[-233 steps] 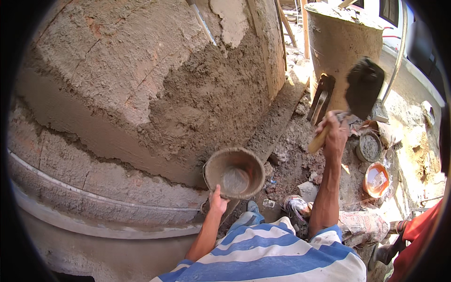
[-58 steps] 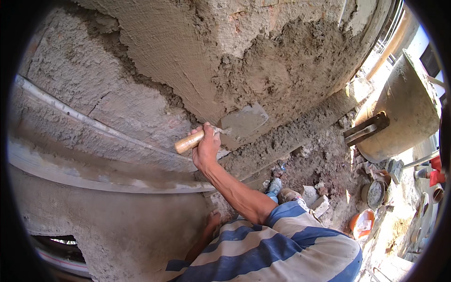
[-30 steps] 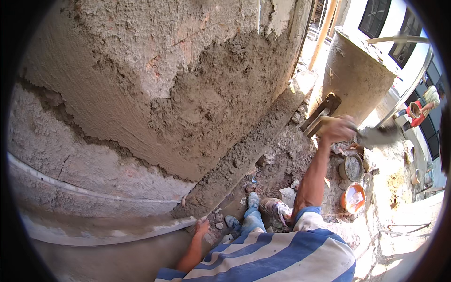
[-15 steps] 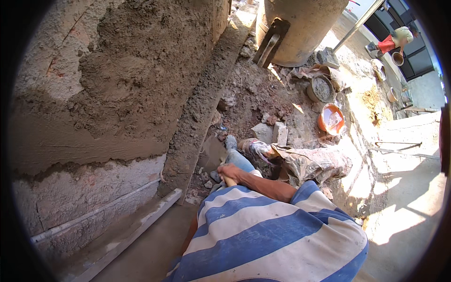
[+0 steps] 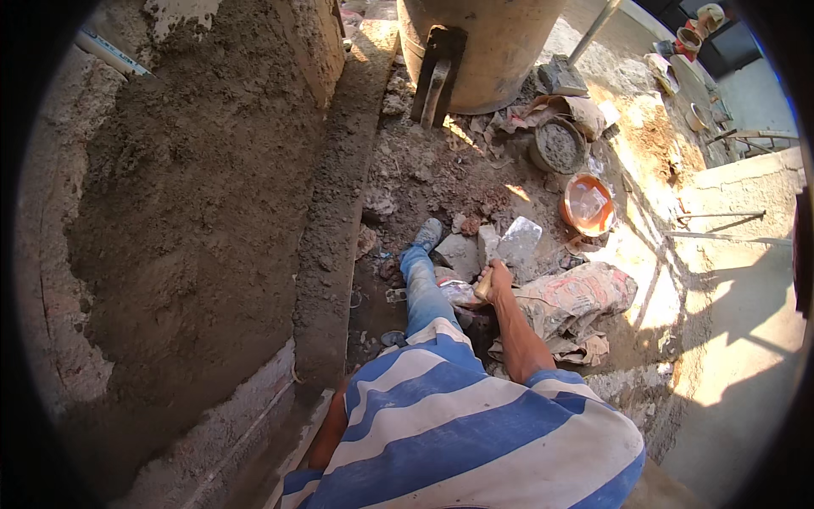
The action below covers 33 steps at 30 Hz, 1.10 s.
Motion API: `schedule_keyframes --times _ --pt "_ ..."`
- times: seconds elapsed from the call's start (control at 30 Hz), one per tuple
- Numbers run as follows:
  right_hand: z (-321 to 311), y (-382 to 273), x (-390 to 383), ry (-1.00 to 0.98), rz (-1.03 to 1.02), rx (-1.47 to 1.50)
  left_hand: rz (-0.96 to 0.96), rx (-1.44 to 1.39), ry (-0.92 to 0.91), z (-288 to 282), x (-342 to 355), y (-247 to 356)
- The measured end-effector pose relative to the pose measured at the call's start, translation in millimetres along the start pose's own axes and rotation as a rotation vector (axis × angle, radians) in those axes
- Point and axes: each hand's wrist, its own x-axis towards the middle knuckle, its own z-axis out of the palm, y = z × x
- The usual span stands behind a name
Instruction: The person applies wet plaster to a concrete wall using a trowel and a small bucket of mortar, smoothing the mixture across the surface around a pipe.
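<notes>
My right hand [image 5: 496, 278] is closed on the wooden handle of a trowel [image 5: 518, 241], whose flat blade points away from me over broken pale blocks [image 5: 456, 256], beside a crumpled paper sack [image 5: 577, 297]. My left forearm [image 5: 326, 431] runs up along my left side, and that hand is hidden behind my body. To my left are a wall patched with rough, dark wet mortar [image 5: 178, 212] and a long mortar-covered board [image 5: 331, 212] along its foot. Beyond the trowel sit an orange bucket [image 5: 570, 216] and a dark bucket of grey material [image 5: 540, 153].
A large cylinder [image 5: 483, 51] stands ahead with a float [image 5: 432, 81] at its side. Rubble covers the ground around my foot [image 5: 424, 233]. A grey block [image 5: 561, 76], thin metal bars [image 5: 721, 214] and a low sunlit wall [image 5: 729, 322] are right. A co-worker [image 5: 687, 47] is far off.
My view has swung further down and right. My right hand, with the trowel, has moved from beside my leg out to the right and forward. My left hand has dropped from sight.
</notes>
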Motion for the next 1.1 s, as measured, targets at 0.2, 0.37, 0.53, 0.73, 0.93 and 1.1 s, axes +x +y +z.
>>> schedule_keyframes --times 0.2,0.37,0.53,0.73,0.93,1.1 --pt "4.3 -77.6 132.9 0.280 -0.129 0.030 0.013 0.101 0.124 40.3 -52.9 214.4" --pt "41.3 -193.2 213.6 0.371 -0.419 -0.236 0.127 0.019 0.061 83.4 -24.6 285.3" --pt "25.5 -303.7 282.0 0.371 -0.396 -0.017 -0.007 0.155 0.026 136.4 -12.9 327.9" --pt "5.0 -407.3 419.7 0.435 -0.632 0.124 -0.364 0.418 0.183 141.6 -7.6 311.4" --pt "32.7 -479.4 521.8 0.282 -0.616 0.423 -0.445 0.240 0.206 119.4 56.5 275.4" --pt "-5.7 -486.4 568.9 0.068 -0.597 0.380 -0.443 0.261 0.165 101.8 70.8 263.3"
